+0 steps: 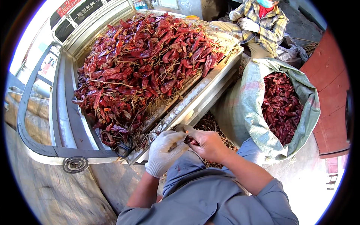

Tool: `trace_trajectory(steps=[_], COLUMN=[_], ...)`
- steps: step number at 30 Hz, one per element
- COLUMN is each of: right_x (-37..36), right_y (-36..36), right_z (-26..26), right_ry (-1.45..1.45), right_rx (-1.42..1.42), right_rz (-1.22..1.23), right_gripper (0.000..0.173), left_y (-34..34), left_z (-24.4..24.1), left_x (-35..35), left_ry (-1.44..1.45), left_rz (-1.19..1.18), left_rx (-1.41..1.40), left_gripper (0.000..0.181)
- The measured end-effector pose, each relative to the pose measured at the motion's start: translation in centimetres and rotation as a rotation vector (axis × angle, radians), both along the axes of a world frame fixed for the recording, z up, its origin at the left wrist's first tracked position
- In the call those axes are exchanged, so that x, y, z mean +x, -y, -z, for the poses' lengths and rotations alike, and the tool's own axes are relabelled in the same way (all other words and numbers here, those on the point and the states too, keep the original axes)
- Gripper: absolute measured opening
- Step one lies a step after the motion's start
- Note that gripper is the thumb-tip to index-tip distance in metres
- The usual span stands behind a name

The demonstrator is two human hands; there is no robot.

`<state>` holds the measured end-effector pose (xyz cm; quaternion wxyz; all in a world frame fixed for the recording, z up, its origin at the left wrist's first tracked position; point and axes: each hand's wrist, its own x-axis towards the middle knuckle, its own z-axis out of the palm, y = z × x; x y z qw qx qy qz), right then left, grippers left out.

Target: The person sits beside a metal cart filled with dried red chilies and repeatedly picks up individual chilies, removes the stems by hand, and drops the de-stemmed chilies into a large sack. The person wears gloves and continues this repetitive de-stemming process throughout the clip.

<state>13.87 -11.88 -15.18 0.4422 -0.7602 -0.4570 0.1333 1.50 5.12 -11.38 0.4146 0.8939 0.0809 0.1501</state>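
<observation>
Both hands meet in front of my lap, beside the edge of a truck bed (184,111). My left hand (166,152) wears a white knit glove, its thumb and fingers bent at the right hand's fingertips. My bare right hand (209,144) is closed around a dark red dried chili pepper (194,142), mostly covered by the fingers. A greyish covering (184,128) shows at the right fingertips. What the gloved fingers pinch is hidden. Just beyond the hands lies a large heap of dried red chili peppers (152,59), mixed with stems and straw.
A woven sack (254,112) holding more dried chilies (281,108) stands at my right. Beyond it sits a person (261,25) in white gloves. A dark looped metal piece (125,147) lies at the bed's near corner. A metal side rail (25,98) bounds the left.
</observation>
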Motion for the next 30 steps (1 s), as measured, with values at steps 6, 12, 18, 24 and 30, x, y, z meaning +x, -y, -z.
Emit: trace_trajectory(steps=[6,12,18,24,30], right_x=[0.8,1.1,0.3,0.5,2.6], right_y=[-0.6,-0.7,-0.3,1.4,4.7], right_z=[-0.1,0.3,0.1,-2.3,0.4], right_ry=[0.058,-0.091,-0.307,-1.01,-0.804], right_rx=[-0.04,0.147,0.158,-0.116,-0.04], right_rz=[-0.158,-0.242,-0.185,-0.238,0.156], right_gripper=[0.024,0.023,0.02,0.017,0.023], left_y=[-0.5,1.4,2.2,-1.1,-1.0], left_z=[2.3,4.6,5.0,3.6,1.8], left_x=[0.4,-0.3,-0.3,1.9,-0.1], left_ry=[-0.147,-0.093,-0.005,0.329,-0.163], left_rz=[-0.073,-0.197,-0.175,-0.198,0.016], left_rx=[-0.417,-1.232,-1.508,-1.484,0.106], left_gripper=[0.016,0.02,0.02,0.005,0.041])
